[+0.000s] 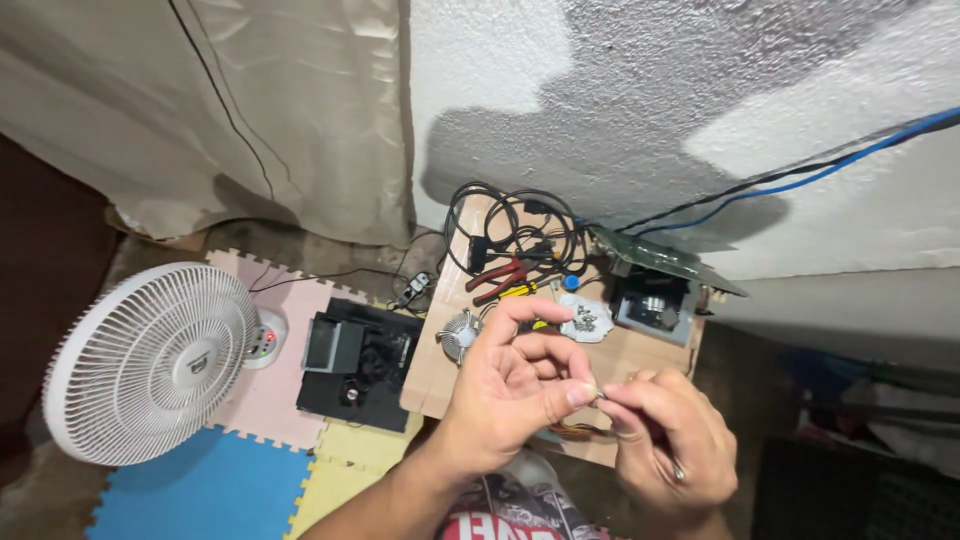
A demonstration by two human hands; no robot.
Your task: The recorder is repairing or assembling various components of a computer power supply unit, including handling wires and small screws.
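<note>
Two bare hands meet in the lower middle of the view, above a flat sheet of brown cardboard (640, 352) that lies on the floor against a rough white and grey wall (700, 90). The left hand (505, 385) and the right hand (665, 440) pinch a tiny metal piece (598, 395) between their thumbs and fingertips; it is too small to tell what it is. The right hand wears a ring on one finger, and both hands are closed narrowly around that small part, held in the air over the near edge of the cardboard.

On the cardboard, beyond the hands, lie red-handled pliers (500, 275), a coil of black cables (520, 225), a round silver finned cooler (460, 335), a small white dish of screws (585, 320) and a green circuit board (665, 258) propped over a grey metal box (655, 305). A black flat device (358, 365) rests to the left on pink, yellow and blue foam floor tiles (215, 490), near a white round fan (150, 362). A beige curtain (220, 100) hangs behind.
</note>
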